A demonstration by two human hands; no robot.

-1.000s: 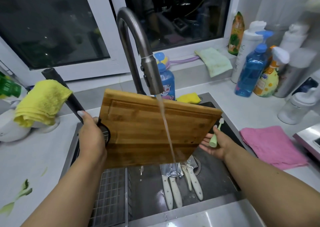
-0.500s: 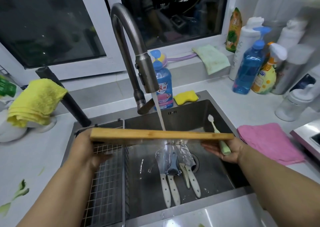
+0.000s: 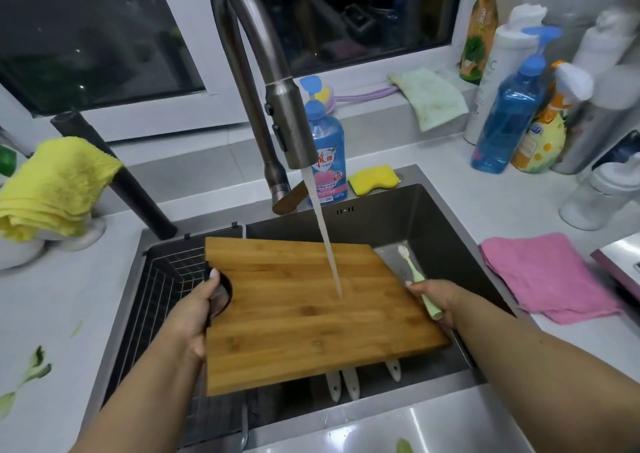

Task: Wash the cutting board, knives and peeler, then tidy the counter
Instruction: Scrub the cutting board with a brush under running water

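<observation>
Board lies nearly flat over the sink, clamped at its handle hole by the left hand and steadied at the opposite edge by the right hand, which also grips a brush. Water from the tap strikes the board between the two hands, and white knife handles poke out below its near edge.

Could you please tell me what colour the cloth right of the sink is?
Pink cloth, seen in the head view.

Cutting board over sink, under faucet; knives beneath; sponge behind sink.
</observation>
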